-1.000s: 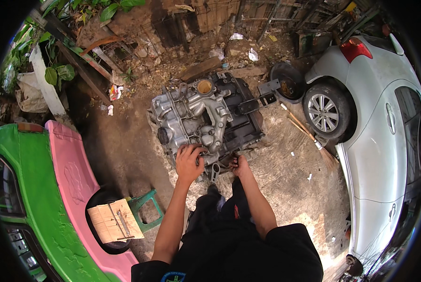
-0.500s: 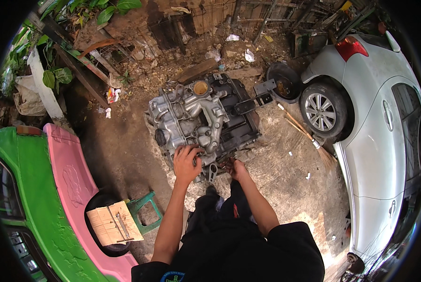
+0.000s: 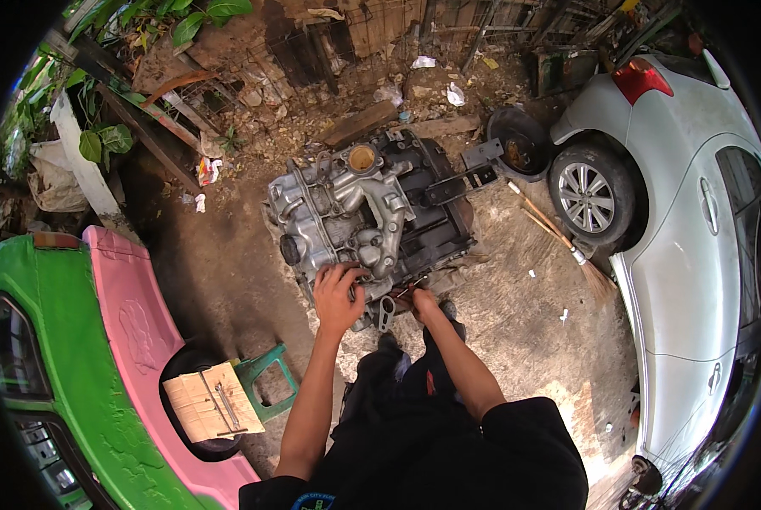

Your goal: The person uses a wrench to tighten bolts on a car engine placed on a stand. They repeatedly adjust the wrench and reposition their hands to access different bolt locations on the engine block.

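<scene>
A car engine, with silver cast metal on its left and dark parts on its right, lies on the ground before me. My left hand rests on its near left edge, fingers spread and bent over the metal, thumb apart. Close to the engine's near side, my right hand has its fingers closed. A thin shiny piece shows at those fingertips, too small to name. Between my hands a grey metal bracket with a long slot sticks out towards me. The engine's near side face is hidden from above.
A silver car stands at the right, near a broom and a black basin. On the left are a green and pink vehicle, a green stool and cardboard bearing metal tools. Wooden planks lie behind the engine.
My right hand has shifted slightly left along the engine's near side, and the shiny piece at its fingertips shows more plainly. My left hand stays put. The view has shifted a little.
</scene>
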Motion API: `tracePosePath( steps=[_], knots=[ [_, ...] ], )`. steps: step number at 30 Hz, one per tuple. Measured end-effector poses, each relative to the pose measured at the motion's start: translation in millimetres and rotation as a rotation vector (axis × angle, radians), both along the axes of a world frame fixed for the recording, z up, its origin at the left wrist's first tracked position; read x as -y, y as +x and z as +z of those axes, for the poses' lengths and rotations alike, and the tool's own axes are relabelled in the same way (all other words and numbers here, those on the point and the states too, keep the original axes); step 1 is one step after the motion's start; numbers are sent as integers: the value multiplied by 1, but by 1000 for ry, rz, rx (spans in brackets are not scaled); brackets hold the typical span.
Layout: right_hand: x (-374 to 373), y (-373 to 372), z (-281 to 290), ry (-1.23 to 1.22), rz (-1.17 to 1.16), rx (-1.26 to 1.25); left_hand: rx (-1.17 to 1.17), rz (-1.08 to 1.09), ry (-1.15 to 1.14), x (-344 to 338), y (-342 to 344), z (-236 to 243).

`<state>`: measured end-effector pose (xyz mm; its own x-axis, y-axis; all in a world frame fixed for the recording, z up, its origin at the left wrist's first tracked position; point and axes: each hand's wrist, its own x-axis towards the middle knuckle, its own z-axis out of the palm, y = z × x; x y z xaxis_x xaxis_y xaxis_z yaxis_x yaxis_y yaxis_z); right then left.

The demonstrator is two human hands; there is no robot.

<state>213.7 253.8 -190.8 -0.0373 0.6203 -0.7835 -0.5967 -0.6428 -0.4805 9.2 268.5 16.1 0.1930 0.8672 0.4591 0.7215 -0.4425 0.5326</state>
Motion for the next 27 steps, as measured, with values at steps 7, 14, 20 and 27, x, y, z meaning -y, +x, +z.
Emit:
tracePosePath(
  steps=[7, 14, 20, 27],
  knots=[
    [5, -9, 14, -3, 29, 68, 10, -2, 7, 0, 0, -1],
    [1, -12, 18, 20, 208, 498, 11, 1, 5, 0, -1, -1],
    [-1, -8, -12, 9, 345, 661, 9, 1, 15, 0, -1, -2],
    [8, -15, -24, 127, 218, 712, 30, -5, 19, 0, -1, -1]
  ],
)
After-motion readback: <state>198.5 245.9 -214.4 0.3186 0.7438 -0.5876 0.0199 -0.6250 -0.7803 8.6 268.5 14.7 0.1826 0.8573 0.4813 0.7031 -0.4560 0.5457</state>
